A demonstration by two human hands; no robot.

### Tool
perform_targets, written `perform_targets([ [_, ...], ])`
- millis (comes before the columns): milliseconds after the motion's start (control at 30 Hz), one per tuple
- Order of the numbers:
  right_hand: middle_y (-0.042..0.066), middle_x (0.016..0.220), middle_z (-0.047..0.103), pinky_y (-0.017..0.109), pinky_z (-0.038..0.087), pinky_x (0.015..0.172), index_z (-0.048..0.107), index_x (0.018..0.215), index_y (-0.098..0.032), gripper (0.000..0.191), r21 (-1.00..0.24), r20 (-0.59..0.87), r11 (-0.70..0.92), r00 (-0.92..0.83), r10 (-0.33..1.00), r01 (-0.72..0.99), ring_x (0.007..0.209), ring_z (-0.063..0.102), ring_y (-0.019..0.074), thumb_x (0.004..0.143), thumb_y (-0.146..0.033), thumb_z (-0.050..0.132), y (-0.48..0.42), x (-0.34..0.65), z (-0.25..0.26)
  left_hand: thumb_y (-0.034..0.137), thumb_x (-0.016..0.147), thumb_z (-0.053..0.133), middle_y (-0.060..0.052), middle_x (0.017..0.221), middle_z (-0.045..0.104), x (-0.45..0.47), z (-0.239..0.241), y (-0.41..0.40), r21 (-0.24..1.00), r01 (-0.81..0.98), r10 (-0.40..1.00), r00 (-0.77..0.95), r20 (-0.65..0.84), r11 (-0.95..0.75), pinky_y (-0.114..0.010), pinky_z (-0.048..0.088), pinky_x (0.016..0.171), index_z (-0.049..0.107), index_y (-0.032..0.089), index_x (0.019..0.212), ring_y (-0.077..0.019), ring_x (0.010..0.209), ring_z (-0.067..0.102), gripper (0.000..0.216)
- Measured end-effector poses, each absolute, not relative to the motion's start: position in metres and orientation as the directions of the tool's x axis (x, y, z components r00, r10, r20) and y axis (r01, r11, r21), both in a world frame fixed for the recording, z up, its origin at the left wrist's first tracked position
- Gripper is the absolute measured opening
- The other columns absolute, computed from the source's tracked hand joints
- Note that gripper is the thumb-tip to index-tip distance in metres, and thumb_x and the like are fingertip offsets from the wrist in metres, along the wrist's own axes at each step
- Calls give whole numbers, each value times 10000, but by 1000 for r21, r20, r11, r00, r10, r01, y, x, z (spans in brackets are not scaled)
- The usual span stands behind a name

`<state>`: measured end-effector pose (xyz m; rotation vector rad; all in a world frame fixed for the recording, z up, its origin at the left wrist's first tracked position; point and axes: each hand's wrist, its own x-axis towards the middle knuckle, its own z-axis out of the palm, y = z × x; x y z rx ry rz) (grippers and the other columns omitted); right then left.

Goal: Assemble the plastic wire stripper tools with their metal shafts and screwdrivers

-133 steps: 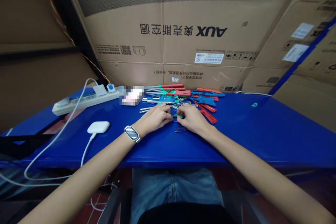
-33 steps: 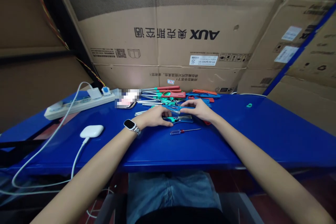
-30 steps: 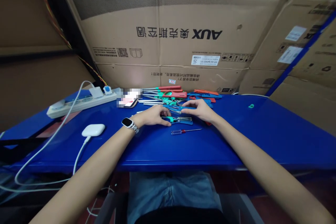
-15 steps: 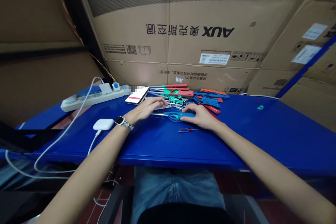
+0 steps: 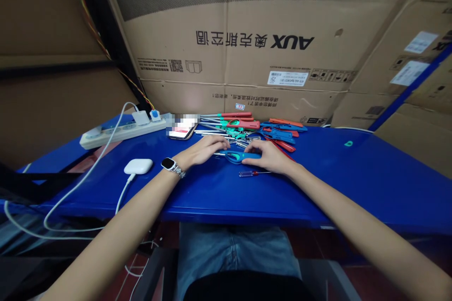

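Observation:
A blue utility lighter (image 5: 236, 156) with a green trigger lies low over the blue table, its metal tube pointing left. The fingers and thumb of my right hand (image 5: 268, 156) are closed on its handle end. Across the tube's tip, my left hand (image 5: 206, 148) hovers palm down with its fingers stretched and slightly bent; nothing shows in them, and the fingertips partly hide the tube. Just in front lies a small screwdriver (image 5: 248, 174) with a clear purple handle. Behind both hands are loose metal and green parts (image 5: 242, 135).
Red lighters (image 5: 243, 124) and blue lighter shells (image 5: 280, 135) are piled at the back. A phone (image 5: 182, 128), a power strip (image 5: 123, 132) and a white earbud case (image 5: 138, 166) with a cable stand left. A green piece (image 5: 348, 143) lies right. Cardboard (image 5: 247, 9) walls the back.
My left hand has moved a little to the right, closer to the lighter's body. My right hand keeps its hold on the lighter in nearly the same place.

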<state>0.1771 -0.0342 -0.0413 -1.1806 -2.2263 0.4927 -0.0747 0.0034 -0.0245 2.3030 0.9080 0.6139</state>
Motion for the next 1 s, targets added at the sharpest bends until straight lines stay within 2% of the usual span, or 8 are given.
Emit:
perform_targets([
  [267,49,909,720,338,485,770,688,901,-188,239,-541,300,559,-477,826,628,848,652,212,773,-367,782,-35,175,-40,416,915,404,-53,1017,716,-74,-23,1,657,459,718,671,184,-598,-359,453,955,674,185,935,-237,1001,630,355],
  [567,30,864,709,313,477,726,677,890,-179,218,-614,256,513,-464,848,599,788,638,183,764,-323,780,-36,175,-39,415,909,452,-63,1034,723,-72,-26,0,642,499,732,666,147,-582,-380,460,933,712,176,947,-245,980,628,355],
  [667,30,860,706,313,470,717,677,887,-173,229,-629,235,491,-455,859,603,782,631,181,757,-329,782,-34,177,-40,325,847,509,-68,1005,728,-72,-28,1,614,520,733,665,146,-594,-354,472,865,725,165,962,-231,928,634,292],
  [767,32,857,703,315,468,709,679,889,-172,239,-648,215,473,-453,865,597,782,628,182,756,-342,779,-31,179,-41,235,745,563,-64,951,723,-73,-31,1,591,545,736,664,130,-595,-323,478,777,727,154,1017,-211,846,627,328],
  [1000,38,847,702,314,462,695,693,880,-172,234,-650,210,483,-473,856,587,767,620,179,759,-354,777,-30,181,-41,235,700,601,-60,973,708,-78,-35,4,562,561,721,687,93,-607,-321,487,753,715,161,1062,-201,823,616,388],
])
